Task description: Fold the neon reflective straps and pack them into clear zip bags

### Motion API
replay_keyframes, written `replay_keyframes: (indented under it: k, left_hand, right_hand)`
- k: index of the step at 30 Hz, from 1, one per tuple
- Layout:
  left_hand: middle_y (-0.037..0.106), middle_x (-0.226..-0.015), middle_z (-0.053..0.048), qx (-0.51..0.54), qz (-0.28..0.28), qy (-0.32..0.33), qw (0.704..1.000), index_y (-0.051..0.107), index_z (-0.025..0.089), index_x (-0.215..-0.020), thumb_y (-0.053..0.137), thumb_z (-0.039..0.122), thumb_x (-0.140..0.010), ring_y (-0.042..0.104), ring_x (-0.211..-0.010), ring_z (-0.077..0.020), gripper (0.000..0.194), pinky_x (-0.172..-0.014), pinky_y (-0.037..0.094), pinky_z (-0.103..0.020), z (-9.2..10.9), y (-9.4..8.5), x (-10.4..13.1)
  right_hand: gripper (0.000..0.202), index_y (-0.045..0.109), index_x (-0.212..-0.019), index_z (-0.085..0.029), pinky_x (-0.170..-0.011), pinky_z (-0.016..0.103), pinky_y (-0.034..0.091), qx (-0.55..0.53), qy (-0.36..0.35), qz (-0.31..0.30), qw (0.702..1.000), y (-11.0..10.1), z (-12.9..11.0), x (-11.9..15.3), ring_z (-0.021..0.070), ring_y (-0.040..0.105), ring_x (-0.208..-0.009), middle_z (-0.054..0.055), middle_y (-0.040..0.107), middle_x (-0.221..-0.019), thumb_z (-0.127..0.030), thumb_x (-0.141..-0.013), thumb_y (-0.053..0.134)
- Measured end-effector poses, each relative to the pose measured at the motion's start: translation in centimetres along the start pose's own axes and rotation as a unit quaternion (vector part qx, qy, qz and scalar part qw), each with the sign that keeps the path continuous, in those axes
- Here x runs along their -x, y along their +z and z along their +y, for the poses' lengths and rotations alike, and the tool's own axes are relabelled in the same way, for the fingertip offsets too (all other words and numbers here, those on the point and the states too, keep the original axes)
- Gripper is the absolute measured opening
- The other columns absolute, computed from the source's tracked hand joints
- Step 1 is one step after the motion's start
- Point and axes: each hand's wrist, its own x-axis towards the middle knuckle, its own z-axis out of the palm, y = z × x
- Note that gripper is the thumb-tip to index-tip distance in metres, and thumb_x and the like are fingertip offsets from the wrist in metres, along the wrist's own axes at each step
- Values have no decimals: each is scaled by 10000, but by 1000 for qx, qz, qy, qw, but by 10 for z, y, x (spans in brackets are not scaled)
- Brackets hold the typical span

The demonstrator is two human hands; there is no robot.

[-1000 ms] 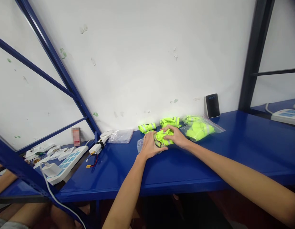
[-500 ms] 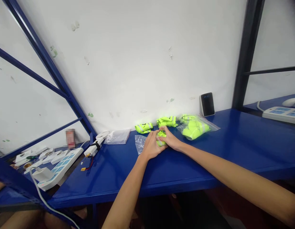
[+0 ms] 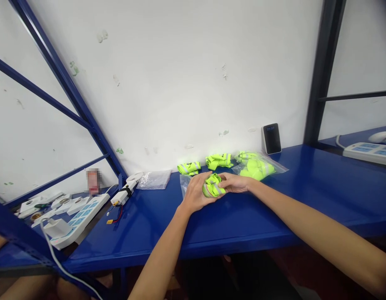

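Between my two hands is a rolled-up neon yellow reflective vest (image 3: 213,186) with grey stripes. My left hand (image 3: 197,193) wraps round its left side, fingers curled. From the right, my right hand (image 3: 235,182) grips it with the thumb on its near face. Partly hidden behind my left hand lies a clear plastic bag (image 3: 184,183). Beyond the hands, by the wall, are a rolled vest (image 3: 189,168) and a looser folded vest (image 3: 218,161). Right of them, clear zip bags with neon vests inside (image 3: 255,166) lie on the blue table (image 3: 242,225).
More flat clear bags (image 3: 153,180) lie at the left back, beside a white device with a black strap and wires (image 3: 122,195). A small dark-screened clock (image 3: 272,138) stands against the wall. Blue posts (image 3: 70,96) and a power strip (image 3: 80,223) are at the left.
The vest and both hands have moved slightly nearer and to the right. My right hand has shifted from the vest's top to its right side, showing more of the roll.
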Motion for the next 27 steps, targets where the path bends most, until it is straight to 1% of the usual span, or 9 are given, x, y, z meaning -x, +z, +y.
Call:
replay_keyframes:
  k: [3, 6, 9, 13, 15, 18, 20, 23, 27]
  left_hand:
    - [543, -1316, -93, -7, -39, 8, 999, 357, 253, -1398, 701, 534, -713, 509, -1211, -271, 815, -1038, 391, -429, 4, 0, 0]
    - [527, -1334, -97, -32, -74, 31, 996, 328, 255, -1418, 686, 541, -723, 506, -1214, -271, 832, -1034, 390, -413, 5, -1, -2]
    - [518, -1339, -108, -67, -97, 55, 991, 330, 250, -1417, 679, 536, -733, 506, -1215, -278, 819, -1028, 390, -414, 7, -1, -6]
    - [520, -1325, -124, -89, -109, 55, 989, 324, 249, -1426, 660, 567, -735, 511, -1200, -300, 832, -1001, 405, -431, 11, -1, -10]
    - [519, -1327, -124, -75, -99, 41, 991, 319, 251, -1432, 651, 623, -710, 508, -1197, -311, 878, -999, 402, -444, 12, -3, -10]
    - [538, -1306, -112, -5, -48, 15, 999, 316, 253, -1436, 581, 642, -758, 520, -1176, -299, 826, -1008, 391, -445, 10, -10, -8]
    - [559, -1275, -101, 67, 17, -11, 998, 316, 240, -1434, 423, 552, -891, 530, -1165, -261, 635, -1014, 388, -420, 6, -13, -7]
    - [574, -1244, -99, 117, 90, -68, 987, 329, 208, -1422, 227, 385, -977, 527, -1170, -223, 489, -1020, 379, -395, 1, -12, -7]
    - [544, -1295, -106, 24, 55, -110, 992, 339, 200, -1415, 255, 327, -973, 504, -1197, -229, 468, -1026, 365, -389, 7, -1, -13]
  right_hand:
    - [595, 519, -1159, -170, -677, 303, 591, 53, -4, 29, 998, 4, 2, -4, 195, 684, -836, 60, 664, -980, -205, -644, 815]
    - [512, 513, -1036, -181, -554, 266, 570, 133, -36, 61, 989, 11, 3, -8, 168, 675, -687, -8, 642, -814, -219, -625, 816]
    - [381, 459, -855, -191, -436, 215, 493, 218, -81, 109, 966, 17, 5, -13, 129, 616, -512, -68, 573, -641, -217, -640, 772]
    - [263, 432, -784, -197, -384, 193, 401, 308, -128, 171, 927, 25, 8, -16, 100, 540, -416, -76, 540, -574, -180, -676, 672]
    - [221, 488, -821, -182, -391, 196, 387, 334, -138, 189, 913, 28, 10, -17, 98, 525, -414, -66, 543, -560, -164, -675, 654]
    - [292, 554, -974, -157, -417, 218, 409, 305, -118, 176, 929, 32, 11, -18, 117, 525, -430, -53, 551, -537, -248, -718, 660]
    - [329, 581, -992, -150, -461, 236, 438, 265, -114, 173, 942, 33, 10, -19, 128, 544, -482, -33, 571, -576, -380, -766, 645]
    - [421, 630, -836, -142, -559, 262, 463, 259, -126, 196, 937, 34, 7, -20, 155, 582, -599, 17, 615, -661, -555, -816, 552]
    - [618, 605, -644, -153, -578, 282, 418, 306, -124, 246, 911, 41, 7, -23, 165, 542, -556, 30, 579, -560, -671, -868, 353]
